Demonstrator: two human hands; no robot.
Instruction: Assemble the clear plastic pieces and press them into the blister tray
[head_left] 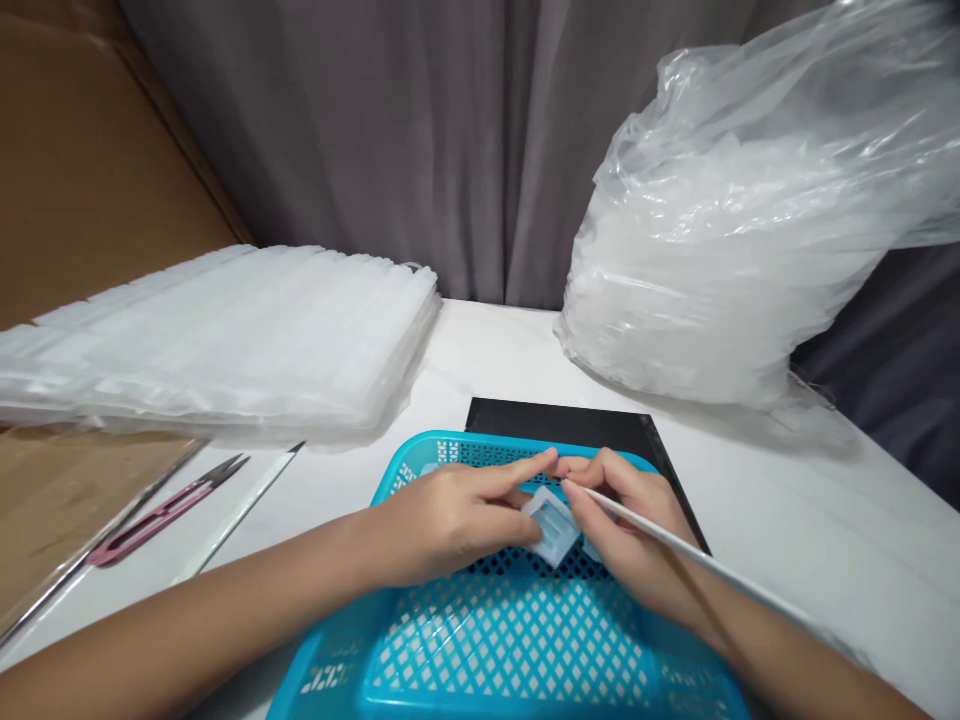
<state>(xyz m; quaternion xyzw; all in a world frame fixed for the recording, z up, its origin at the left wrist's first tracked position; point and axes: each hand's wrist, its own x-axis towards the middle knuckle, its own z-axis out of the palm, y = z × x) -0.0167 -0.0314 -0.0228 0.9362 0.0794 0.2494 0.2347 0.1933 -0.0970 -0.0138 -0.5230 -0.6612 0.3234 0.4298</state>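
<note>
My left hand is closed over the blue basket, with its thumb and fingers pinching a small translucent plastic piece that has rectangular slots. Close beside it, my right hand grips a thin white stick between thumb and fingers. The stick slants from the fingertips down to the right along the forearm. Its tip is near the plastic piece, but whether they touch I cannot tell. Part of another translucent piece shows under my right hand. Both hands are above the blue perforated basket.
Pink-handled thread snips and a pointed white tool lie at the left. Behind them sits a stack of bagged white sheets. A bulging clear plastic bag stands at the back right. A black flat panel lies behind the basket.
</note>
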